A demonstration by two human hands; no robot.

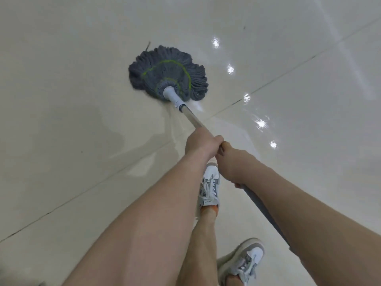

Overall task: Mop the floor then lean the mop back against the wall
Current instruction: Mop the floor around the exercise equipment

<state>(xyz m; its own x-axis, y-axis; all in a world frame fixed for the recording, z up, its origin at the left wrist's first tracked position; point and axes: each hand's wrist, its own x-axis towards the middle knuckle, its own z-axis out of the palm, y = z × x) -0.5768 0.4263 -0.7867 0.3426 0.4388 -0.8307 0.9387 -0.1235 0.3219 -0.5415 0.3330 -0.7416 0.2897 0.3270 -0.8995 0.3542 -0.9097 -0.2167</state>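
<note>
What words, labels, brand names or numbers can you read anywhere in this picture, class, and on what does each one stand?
None can be read.
Forward shoe: dark markings on its side, too blurred to read as letters.
Rear shoe: no legible text.
Mop head: only a green stitched line, no lettering.
Mop handle and its white collar: no label visible.
Floor tiles: plain, only light reflections.

We note bare forearms, no sleeves; white-and-grey laced sneakers, an orange sock at one ankle.

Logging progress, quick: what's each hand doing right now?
Left hand: closed around the mop handle.
Right hand: closed around the same handle, further up.
</note>
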